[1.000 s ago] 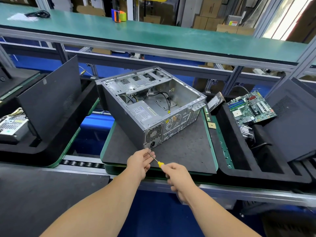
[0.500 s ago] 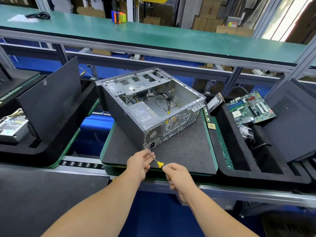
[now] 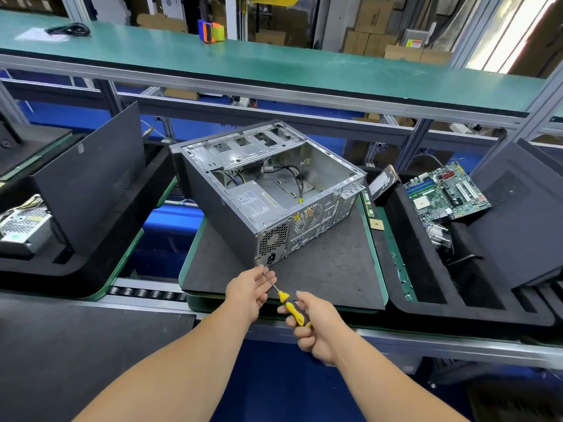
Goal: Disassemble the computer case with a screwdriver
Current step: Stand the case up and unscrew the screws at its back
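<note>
An open grey computer case lies on its side on a dark foam pallet, rear panel facing me, with the power supply and cables inside. My right hand grips the yellow-and-black handle of a screwdriver. Its metal shaft points up-left toward the case's lower rear corner, near the power socket. My left hand pinches the shaft near the tip with its fingers.
A black foam tray on the right holds a motherboard, a drive and a black side panel. On the left, another tray carries a side panel and a power supply. A green shelf runs behind.
My right hand has slid a little back along the handle, baring more of its yellow part. The left hand and the case have stayed in place.
</note>
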